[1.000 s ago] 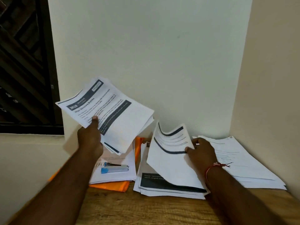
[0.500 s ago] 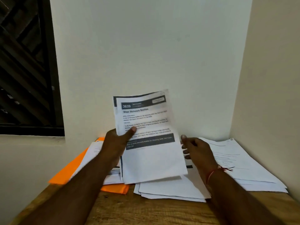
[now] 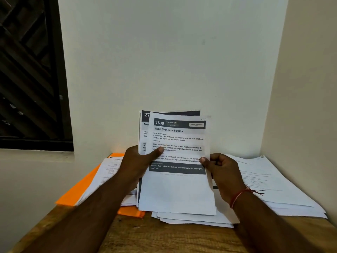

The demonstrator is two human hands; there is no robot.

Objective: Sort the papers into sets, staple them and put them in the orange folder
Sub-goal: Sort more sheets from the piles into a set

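Sheaf of papers [image 3: 178, 190] is held upright above the wooden table [image 3: 164, 238], facing the camera. Left hand [image 3: 138, 165] grips its left edge, thumb pressed flat on the face of the top sheet [image 3: 179, 139], fingers hidden behind. Right hand [image 3: 222, 172] pinches the right edge between thumb and curled fingers. Top sheet reads "3639 Wipe Skincare Bottles"; a back sheet [image 3: 145, 123] sticks out up and to the left, its header starting "27". Risk 1: the edges are not squared, so a staple driven now would likely fix the skew. Risk 2: the differing headers suggest the sheaf may mix two sets; sheet count cannot be told. Risk 3: both grips sit mid-height and the lower half hangs free over the middle pile [image 3: 191, 219]; a slipped sheet would land there among loose pages. Orange folder [image 3: 80, 192] lies at left under another pile [image 3: 107, 172], so filing probably needs that pile lifted off first. A third pile [image 3: 269, 183] lies at right. No stapler is in view.
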